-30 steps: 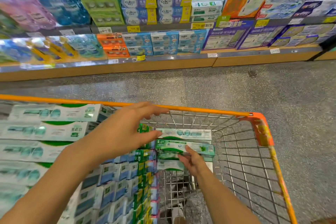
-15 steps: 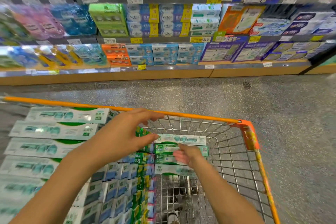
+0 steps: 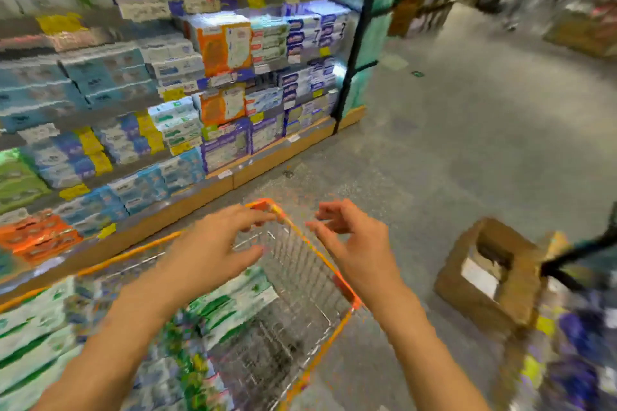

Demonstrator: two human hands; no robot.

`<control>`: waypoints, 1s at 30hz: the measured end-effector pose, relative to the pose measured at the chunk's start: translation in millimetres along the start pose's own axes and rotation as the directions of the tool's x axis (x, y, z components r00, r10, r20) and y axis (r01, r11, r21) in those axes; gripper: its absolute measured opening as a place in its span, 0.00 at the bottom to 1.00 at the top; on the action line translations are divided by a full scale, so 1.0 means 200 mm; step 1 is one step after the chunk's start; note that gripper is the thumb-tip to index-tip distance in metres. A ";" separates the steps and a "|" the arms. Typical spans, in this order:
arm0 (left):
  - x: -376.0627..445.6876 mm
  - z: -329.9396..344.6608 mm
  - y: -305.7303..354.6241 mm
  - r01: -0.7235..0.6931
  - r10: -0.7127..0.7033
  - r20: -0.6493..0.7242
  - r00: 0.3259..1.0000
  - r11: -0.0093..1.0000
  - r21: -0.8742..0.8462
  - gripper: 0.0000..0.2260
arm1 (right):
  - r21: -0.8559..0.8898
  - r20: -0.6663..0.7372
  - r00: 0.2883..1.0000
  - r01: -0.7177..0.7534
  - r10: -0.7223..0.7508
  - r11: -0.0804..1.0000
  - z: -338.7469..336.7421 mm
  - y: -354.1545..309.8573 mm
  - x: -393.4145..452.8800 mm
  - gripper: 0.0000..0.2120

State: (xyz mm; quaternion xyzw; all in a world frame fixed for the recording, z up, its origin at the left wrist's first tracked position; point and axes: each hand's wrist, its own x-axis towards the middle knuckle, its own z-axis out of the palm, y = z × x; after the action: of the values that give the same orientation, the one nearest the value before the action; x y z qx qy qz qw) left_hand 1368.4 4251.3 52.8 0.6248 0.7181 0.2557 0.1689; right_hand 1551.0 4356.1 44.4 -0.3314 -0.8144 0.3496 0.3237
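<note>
A wire shopping cart with an orange rim point(image 3: 337, 280) stands in front of me, its left part packed with white-and-green toothpaste boxes point(image 3: 233, 300). My left hand point(image 3: 213, 247) hovers over the cart with fingers spread and holds nothing. My right hand point(image 3: 354, 243) hangs above the cart's right rim, fingers loosely bent and empty. The frame is blurred by motion.
Store shelves point(image 3: 200, 93) full of boxed goods run along the left. An open cardboard box point(image 3: 487, 274) sits on the grey floor to the right of the cart. More shelving point(image 3: 587, 327) edges in at the right. The aisle floor point(image 3: 467, 130) stretches ahead.
The view has swung to the right. My right hand let go of the toothpaste box it held in the cart and rose above the rim; my left hand stays over the cart.
</note>
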 end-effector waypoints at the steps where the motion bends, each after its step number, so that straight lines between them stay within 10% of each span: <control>1: 0.05 0.06 0.11 -0.068 0.069 0.038 0.997 0.998 -0.012 0.18 | -0.048 -0.066 0.997 -0.042 0.038 0.998 -0.14 0.05 -0.10 0.13; 6: 0.32 0.50 0.68 -0.389 0.399 0.277 0.874 0.916 -0.093 0.26 | -0.151 -0.446 0.858 -0.354 0.256 0.923 -0.83 0.27 -0.67 0.14; 12: 0.49 1.20 1.37 -0.688 0.676 0.442 0.590 0.707 -0.164 0.19 | 0.050 -0.758 0.454 -0.675 0.468 0.736 -1.37 0.50 -1.43 0.12; 21: 0.52 2.17 1.92 -0.845 0.604 0.749 0.273 0.523 -0.114 0.21 | 0.223 -0.721 0.080 -0.913 0.688 0.341 -1.56 0.98 -2.13 0.10; 30: 0.56 3.26 1.61 -0.903 0.375 0.926 0.030 0.408 -0.135 0.23 | 0.486 -0.428 -0.279 -0.873 0.860 -0.041 -1.00 1.83 -2.43 0.03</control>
State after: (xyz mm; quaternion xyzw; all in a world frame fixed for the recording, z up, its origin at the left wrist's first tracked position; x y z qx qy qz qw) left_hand 1977.5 4492.0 -281.1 0.9345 0.1629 -0.2518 0.1916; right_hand 2095.5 4250.3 -276.6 -0.9101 -0.1416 0.3215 0.2197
